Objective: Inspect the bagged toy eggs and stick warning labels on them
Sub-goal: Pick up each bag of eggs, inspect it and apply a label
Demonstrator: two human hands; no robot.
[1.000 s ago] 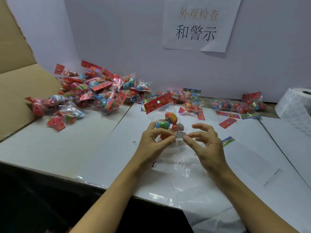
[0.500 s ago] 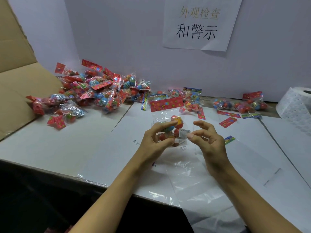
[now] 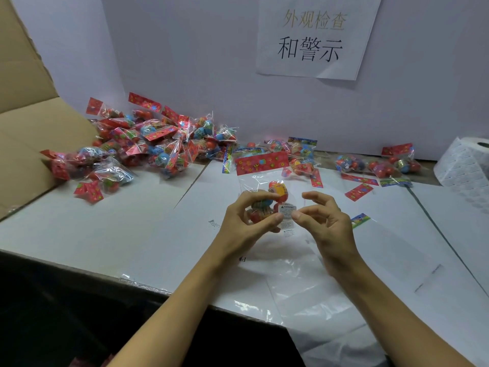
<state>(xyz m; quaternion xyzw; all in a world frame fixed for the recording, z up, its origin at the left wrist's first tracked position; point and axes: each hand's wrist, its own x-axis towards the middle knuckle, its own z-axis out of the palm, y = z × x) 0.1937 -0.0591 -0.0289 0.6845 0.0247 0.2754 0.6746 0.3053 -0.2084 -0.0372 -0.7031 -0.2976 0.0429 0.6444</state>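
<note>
Bagged toy eggs [image 3: 267, 197] held above desk [image 3: 132, 229]; left hand [image 3: 248, 221] fingers grip bag, right hand [image 3: 325, 223] fingers pinch warning label [image 3: 287, 211] on film. Advise smoothing flat, edges down, text unwrinkled.

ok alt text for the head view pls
Two hands hold one bag of toy eggs over a white table: the left hand grips the eggs, the right hand presses a warning label onto it. More bags are heaped behind, label roll at right.
</note>
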